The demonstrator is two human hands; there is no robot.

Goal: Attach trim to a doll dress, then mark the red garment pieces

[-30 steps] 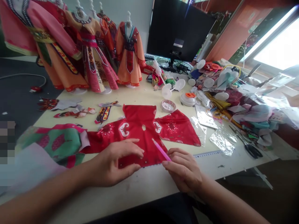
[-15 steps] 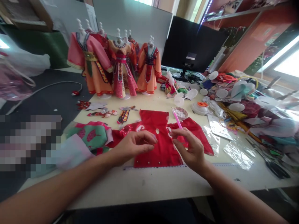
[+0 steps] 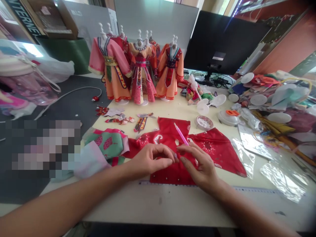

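Cream table (image 3: 138, 207): I see left hand (image 3: 153, 159), hold unclear, now nearer right hand (image 3: 201, 164) gripping pen (image 3: 182, 135), centring work over red cloth (image 3: 170, 126).

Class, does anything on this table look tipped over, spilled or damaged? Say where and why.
Some white stands lie tipped over beyond the small dish, odd because the dressed forms to their left stand upright. Nothing looks plainly spilled. The red cloth has a small pale opening, perhaps deliberate.

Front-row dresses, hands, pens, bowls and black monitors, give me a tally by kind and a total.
Front-row dresses: 3
Hands, left hand and right hand: 2
Pens: 1
Bowls: 1
Black monitors: 1
Total: 8
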